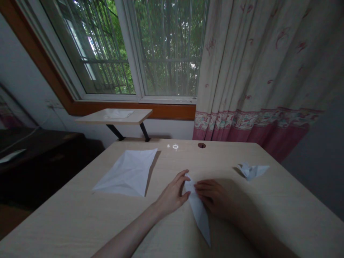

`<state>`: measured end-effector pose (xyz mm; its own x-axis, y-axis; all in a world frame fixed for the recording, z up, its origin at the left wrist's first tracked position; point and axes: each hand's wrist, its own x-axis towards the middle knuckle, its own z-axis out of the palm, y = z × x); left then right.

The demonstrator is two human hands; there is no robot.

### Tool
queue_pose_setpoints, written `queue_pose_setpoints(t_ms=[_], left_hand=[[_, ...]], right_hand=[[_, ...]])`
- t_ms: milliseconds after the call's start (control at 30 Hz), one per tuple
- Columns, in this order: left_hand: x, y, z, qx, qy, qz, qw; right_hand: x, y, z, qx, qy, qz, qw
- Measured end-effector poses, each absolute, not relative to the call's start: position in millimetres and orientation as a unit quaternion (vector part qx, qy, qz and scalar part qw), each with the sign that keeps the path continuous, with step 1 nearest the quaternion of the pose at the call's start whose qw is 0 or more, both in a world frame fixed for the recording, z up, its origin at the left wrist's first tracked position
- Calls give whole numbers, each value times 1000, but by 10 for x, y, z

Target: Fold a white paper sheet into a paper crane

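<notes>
A narrow folded paper (200, 215) lies on the table in front of me, its pointed end toward me. My left hand (172, 193) holds its far part from the left, with the index finger at the top tip and the thumb lower on the edge. From the right, my right hand (215, 197) has its fingertips closed on the paper's right edge. Farther left lies a creased, unfolded sheet of white paper (127, 173). A folded paper crane (252, 170) sits on the right side of the table.
The light wood table (88, 222) has a round cable hole (201, 145) at its far edge. A raised shelf (118, 116) on black legs stands at the back left, with white paper on it. Behind are a barred window and a curtain (242, 71); a dark surface is at left.
</notes>
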<state>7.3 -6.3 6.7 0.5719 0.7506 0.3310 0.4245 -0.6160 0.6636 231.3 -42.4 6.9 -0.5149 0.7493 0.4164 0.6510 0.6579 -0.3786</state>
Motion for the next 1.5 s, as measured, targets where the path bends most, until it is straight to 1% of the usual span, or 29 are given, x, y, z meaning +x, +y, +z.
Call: queue_pose_setpoints(t_ms=[167,333,533,667,800,967,1167,1333,1500], left_hand=[[58,-81,106,848,358,322,220],[58,-118,108,877,284,284,263],[49,-148,147,881,284,257,277],[45,-151,185,881,285,259,274],[42,-157,193,885,285,249,272],[41,-145,197,890,287,243,257],[31,-125,234,904,285,230,221],[30,-131,274,912,261,219,229],[32,-135,275,914,261,212,226]], right_hand=[[2339,-442,156,-399,-881,80,243],[2384,-460,206,-387,-894,84,208],[2418,-470,231,-408,-893,73,175],[2417,-451,191,-409,-890,57,192],[2403,-431,133,-385,-892,52,230],[2366,-447,133,-385,-878,99,265],[2367,-450,146,-396,-869,144,258],[2372,-428,135,-392,-868,170,252],[2358,-424,153,-394,-869,170,247]])
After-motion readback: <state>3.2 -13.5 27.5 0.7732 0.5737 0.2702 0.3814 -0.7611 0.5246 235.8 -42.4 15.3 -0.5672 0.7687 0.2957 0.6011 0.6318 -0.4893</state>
